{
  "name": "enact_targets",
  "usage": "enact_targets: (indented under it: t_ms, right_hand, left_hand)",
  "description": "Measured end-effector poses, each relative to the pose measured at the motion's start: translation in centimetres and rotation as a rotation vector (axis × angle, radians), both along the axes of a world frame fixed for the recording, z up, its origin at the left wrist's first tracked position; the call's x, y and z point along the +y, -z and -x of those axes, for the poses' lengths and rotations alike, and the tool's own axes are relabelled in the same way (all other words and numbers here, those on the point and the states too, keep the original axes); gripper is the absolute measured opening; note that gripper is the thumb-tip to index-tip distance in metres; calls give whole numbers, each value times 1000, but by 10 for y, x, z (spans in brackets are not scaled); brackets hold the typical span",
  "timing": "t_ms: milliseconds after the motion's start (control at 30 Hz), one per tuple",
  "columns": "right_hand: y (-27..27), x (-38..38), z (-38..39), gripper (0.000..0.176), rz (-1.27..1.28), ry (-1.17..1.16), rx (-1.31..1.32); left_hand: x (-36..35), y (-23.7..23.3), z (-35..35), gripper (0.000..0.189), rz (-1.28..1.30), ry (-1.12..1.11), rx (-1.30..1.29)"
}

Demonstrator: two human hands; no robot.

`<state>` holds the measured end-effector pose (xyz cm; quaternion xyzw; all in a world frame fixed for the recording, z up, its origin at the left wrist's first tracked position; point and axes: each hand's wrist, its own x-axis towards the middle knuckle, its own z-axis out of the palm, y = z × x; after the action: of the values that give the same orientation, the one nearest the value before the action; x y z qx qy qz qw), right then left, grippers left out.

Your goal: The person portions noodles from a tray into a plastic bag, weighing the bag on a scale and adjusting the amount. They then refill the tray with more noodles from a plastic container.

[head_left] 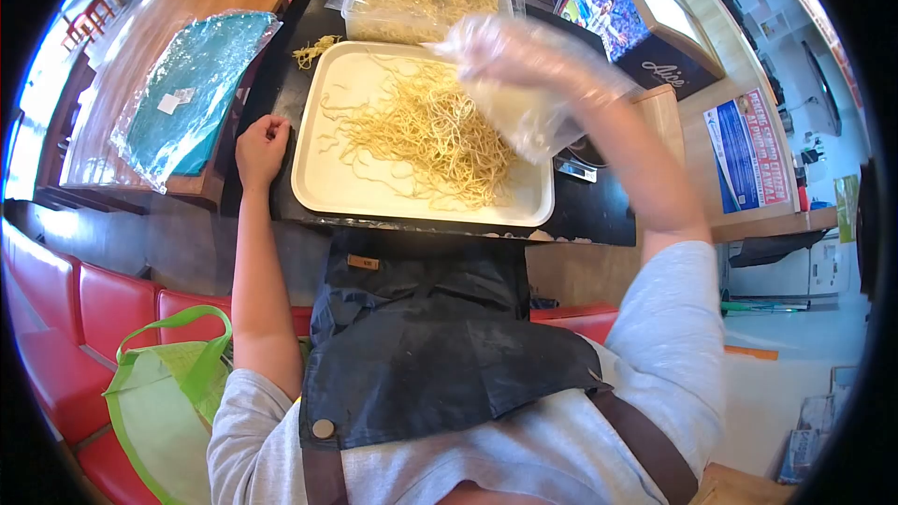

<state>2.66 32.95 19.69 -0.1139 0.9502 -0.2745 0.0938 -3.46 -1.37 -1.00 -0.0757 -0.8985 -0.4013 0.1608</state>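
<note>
My left hand (263, 151) rests at the left side of the black table, fingers curled closed with nothing showing in them, just left of the tray. A cream tray (313, 189) lies in front of me, with a loose heap of yellow noodles (435, 136) spread over its middle and right. My right hand (491, 51), covered in clear plastic, is over the tray's far right corner; motion blurs its fingers. Below it, a clear plastic bag (533, 126) overlaps the tray's right edge. Behind the tray stands a clear plastic container (421, 5) of more noodles.
Some stray noodles (315, 51) lie on the black table (281, 196) beyond my left hand. A small scale (575, 169) sits right of the tray. Teal sheets in plastic (196, 84) lie on the wooden table at left. A green bag (168, 393) stands by red seats (117, 304).
</note>
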Motion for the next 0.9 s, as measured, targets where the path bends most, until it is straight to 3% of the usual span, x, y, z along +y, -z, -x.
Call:
enact_targets:
  t_ms: [33, 67, 133, 200, 267, 300, 333, 367, 433, 633, 700, 767, 900]
  right_hand:
    - [45, 12, 7, 25, 73, -43, 16]
    - [64, 6, -3, 22, -22, -178, 144]
    - [76, -5, -8, 19, -114, -319, 285]
    - [77, -8, 4, 17, 302, -117, -222]
    - [49, 4, 12, 16, 185, -287, 37]
    - [33, 22, 24, 21, 7, -387, 146]
    - [10, 44, 24, 33, 87, -372, 143]
    - [-23, 40, -1, 42, 558, -240, 40]
    - [-92, 46, -26, 39, 487, -248, 60]
    - [-202, 89, -61, 27, 333, -39, 383]
    - [-230, 114, -72, 26, 312, -8, 423]
    - [-250, 137, -85, 25, 46, -80, 681]
    - [-234, 142, -98, 27, 102, 67, 658]
  left_hand:
    - [0, 2, 0, 17, -15, 6, -5]
    - [0, 2, 0, 17, -29, 12, -8]
    - [1, 1, -1, 16, -22, 4, -12]
    - [-1, 0, -1, 16, 10, 2, -16]
    - [0, -1, -3, 16, 7, 6, -21]
    - [1, -2, -2, 16, -5, 16, -17]
    - [1, -3, -2, 17, -1, 22, -38]
    - [2, -2, -1, 17, 8, 49, -38]
    - [0, 3, 1, 17, 7, 37, 3]
    - [1, 3, 1, 16, -12, 58, -1]
    - [3, 1, 0, 15, -21, 64, 0]
    - [2, 2, -1, 14, -30, 51, -1]
    - [1, 4, 1, 16, -12, 53, -15]
